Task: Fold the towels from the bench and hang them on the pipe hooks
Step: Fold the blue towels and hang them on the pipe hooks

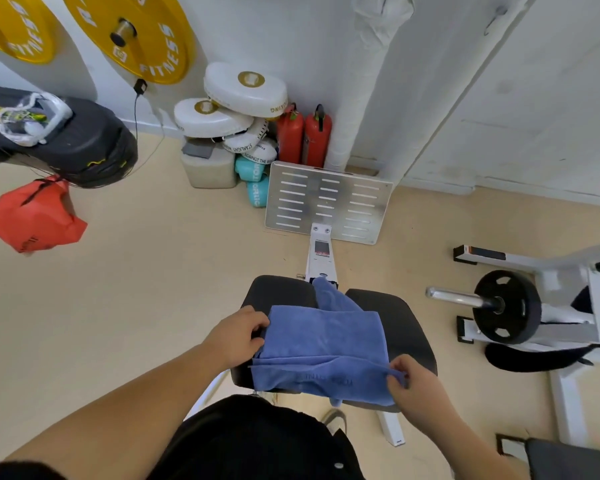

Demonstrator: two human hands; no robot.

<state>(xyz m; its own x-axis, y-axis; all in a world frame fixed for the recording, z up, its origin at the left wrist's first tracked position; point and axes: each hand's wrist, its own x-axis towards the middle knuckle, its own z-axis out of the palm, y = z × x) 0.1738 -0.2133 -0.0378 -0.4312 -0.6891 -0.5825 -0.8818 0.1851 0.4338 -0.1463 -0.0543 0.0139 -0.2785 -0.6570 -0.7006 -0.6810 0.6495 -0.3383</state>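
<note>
**Blue towel, both hands pinching**

I see left hand (pixel 238 336) fingers pinch the blue towel (pixel 321 348) at its left edge; right hand (pixel 414 384) pinches the near right corner. Towel lies part-folded across the black bench (pixel 407 327).

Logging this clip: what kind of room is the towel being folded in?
Most likely a small gym or boxing training room: yellow weight plates hang on the wall, white boxing pads are stacked in the corner, and a black plate sits on a bar near the padded bench.
</note>
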